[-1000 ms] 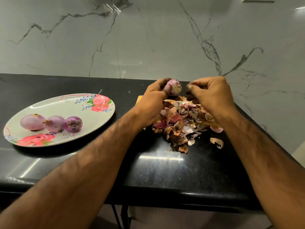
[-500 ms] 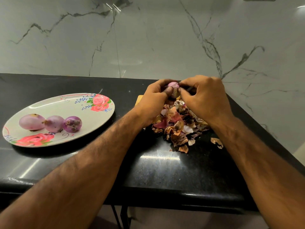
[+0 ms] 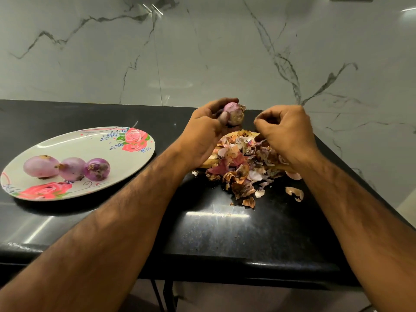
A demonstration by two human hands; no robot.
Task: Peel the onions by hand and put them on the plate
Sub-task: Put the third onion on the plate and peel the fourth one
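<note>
The marble wall (image 3: 202,52) with grey veins fills the whole top half of the frame, and below it sits a glossy black counter (image 3: 225,233). At left centre there's a big oval plate (image 3: 74,143) with pink roses printed on it. Three peeled purple onions sit in a row on its near-left part: one (image 3: 40,166), a second (image 3: 72,168) touching it, and a third (image 3: 97,169) right against that. Right of centre is a messy pile of onion skins (image 3: 243,167), brown, pink and white, with a yellowish board edge (image 3: 209,163) poking out underneath on its left side. The person's left hand (image 3: 202,134) hovers over the far-left edge of the pile, with thumb and fingers wrapped around a small onion (image 3: 235,112). The onion sticks out to the right of the fist, well off the plate, and some papery skin clings to its right side. The right hand (image 3: 288,131) is just beside it and not touching, fingers curled in toward the thumb. Honestly can't tell if it's pinching a scrap or nothing. One stray skin flake (image 3: 295,192) lies apart from the pile, lower right.
</note>
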